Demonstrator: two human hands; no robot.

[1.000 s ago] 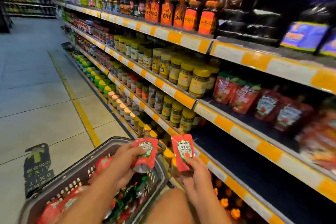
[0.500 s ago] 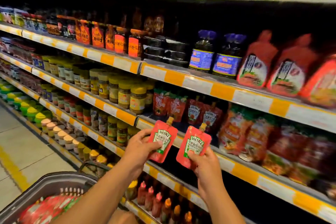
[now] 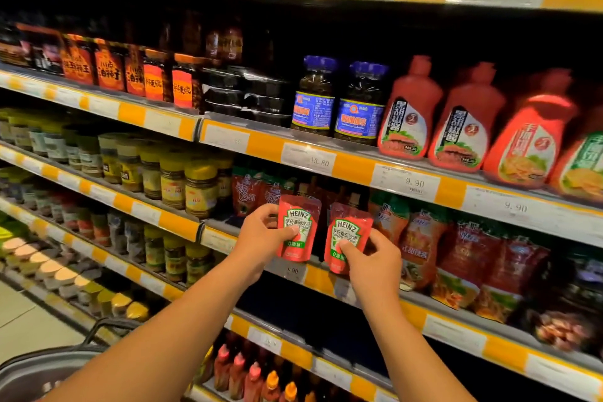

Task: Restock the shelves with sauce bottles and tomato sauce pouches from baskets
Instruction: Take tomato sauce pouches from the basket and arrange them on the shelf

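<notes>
My left hand point(image 3: 261, 235) pinches a red Heinz tomato sauce pouch point(image 3: 298, 228) by its left side, held upright at the front edge of the third shelf point(image 3: 222, 238). My right hand point(image 3: 372, 263) pinches a second Heinz pouch point(image 3: 347, 232) just to the right of the first. Both pouches stand in front of a dark gap in the shelf row, between red pouches point(image 3: 248, 192) behind on the left and other sauce pouches point(image 3: 424, 248) on the right. The grey basket's rim point(image 3: 49, 365) shows at the bottom left.
Red squeeze sauce bottles point(image 3: 411, 114) and blue-capped jars point(image 3: 316, 98) fill the shelf above. Yellow-lidded jars point(image 3: 173, 173) stand left of the gap. Small sauce bottles point(image 3: 254, 375) line the lowest shelf. The floor aisle point(image 3: 26, 320) lies at the left.
Both hands lifted the two pouches out of the basket and up to the third shelf. The view turned right, from the basket and aisle to the shelf face.
</notes>
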